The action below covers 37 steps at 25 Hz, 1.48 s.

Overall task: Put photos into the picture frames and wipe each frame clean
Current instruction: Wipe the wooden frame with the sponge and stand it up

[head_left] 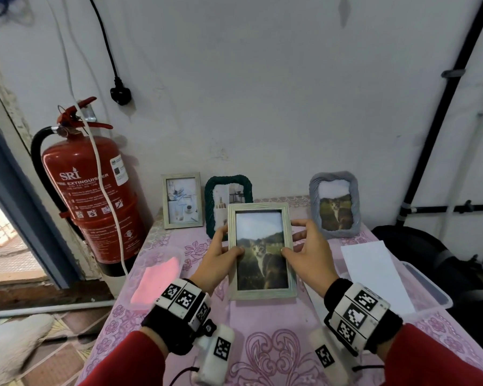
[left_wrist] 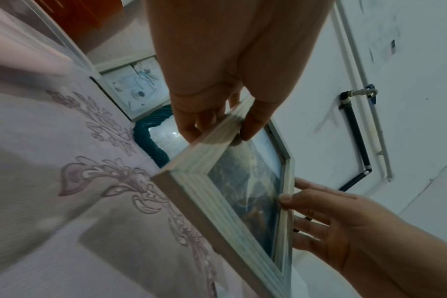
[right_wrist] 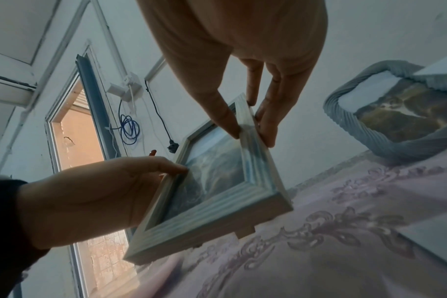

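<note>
A pale wooden picture frame with a cat photo in it is held upright over the table's middle. My left hand pinches its left edge, thumb on the front and fingers behind. My right hand pinches the right edge the same way. The frame shows edge-on in the left wrist view, and the frame hangs just above the cloth in the right wrist view. Three more frames stand at the back: a pale one, a dark green one and a grey one holding a cat photo.
A pink cloth lies in a clear tray at the table's left. White sheets lie on a clear tray at the right. A red fire extinguisher hangs on the wall at the left. A pink flowered tablecloth covers the table.
</note>
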### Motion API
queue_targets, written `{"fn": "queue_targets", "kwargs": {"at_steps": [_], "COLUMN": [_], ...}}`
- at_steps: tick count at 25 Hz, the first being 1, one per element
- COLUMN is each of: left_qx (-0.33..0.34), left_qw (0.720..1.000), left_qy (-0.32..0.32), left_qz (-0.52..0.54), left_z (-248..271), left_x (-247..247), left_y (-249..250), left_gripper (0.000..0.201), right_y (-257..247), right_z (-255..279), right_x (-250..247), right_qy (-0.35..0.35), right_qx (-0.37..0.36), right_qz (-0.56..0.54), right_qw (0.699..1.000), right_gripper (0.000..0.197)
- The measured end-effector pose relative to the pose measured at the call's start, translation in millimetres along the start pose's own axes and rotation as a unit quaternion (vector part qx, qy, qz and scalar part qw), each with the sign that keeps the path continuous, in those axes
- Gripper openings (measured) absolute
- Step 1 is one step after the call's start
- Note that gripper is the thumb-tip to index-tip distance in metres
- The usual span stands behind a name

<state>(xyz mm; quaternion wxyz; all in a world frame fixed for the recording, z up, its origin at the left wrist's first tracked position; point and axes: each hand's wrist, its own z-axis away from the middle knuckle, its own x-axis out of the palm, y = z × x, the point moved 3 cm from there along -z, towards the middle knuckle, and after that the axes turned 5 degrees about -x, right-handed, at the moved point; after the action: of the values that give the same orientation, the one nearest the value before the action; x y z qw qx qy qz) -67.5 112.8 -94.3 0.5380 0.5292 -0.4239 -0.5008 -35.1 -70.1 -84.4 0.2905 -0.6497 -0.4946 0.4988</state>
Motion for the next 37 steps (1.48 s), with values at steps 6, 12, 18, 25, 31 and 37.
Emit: {"fn": "queue_targets", "kwargs": {"at_steps": [6, 12, 18, 25, 31, 37], "left_qx": [0.028, 0.038, 0.073, 0.085, 0.028, -0.004], "left_qw": [0.999, 0.997, 0.993, 0.994, 0.995, 0.994], "left_qy": [-0.039, -0.039, -0.037, 0.056, 0.093, 0.106], "left_qz": [0.023, 0.047, 0.085, 0.044, 0.010, 0.010], "left_z": [-31, -88, -155, -239, -292, -307], "left_x": [18, 40, 63, 82, 91, 93], "left_y": [23, 34, 46, 51, 38, 18], "left_gripper": [0.040, 0.042, 0.049, 0.050, 0.052, 0.054], "right_y": [-11, -25, -29, -4, 18, 40], "right_z": [-37, -122, -217, -306, -343, -355], "right_x": [-21, -50, -61, -50, -32, -22], "right_qy": [-0.039, -0.076, -0.102, -0.128, -0.164, -0.209], "right_qx": [-0.015, -0.049, -0.117, -0.126, -0.105, -0.073], "right_qz": [0.032, 0.148, 0.262, 0.345, 0.382, 0.387], "right_qw": [0.999, 0.985, 0.953, 0.921, 0.904, 0.895], "right_gripper": [0.061, 0.055, 0.025, 0.025, 0.032, 0.036]}}
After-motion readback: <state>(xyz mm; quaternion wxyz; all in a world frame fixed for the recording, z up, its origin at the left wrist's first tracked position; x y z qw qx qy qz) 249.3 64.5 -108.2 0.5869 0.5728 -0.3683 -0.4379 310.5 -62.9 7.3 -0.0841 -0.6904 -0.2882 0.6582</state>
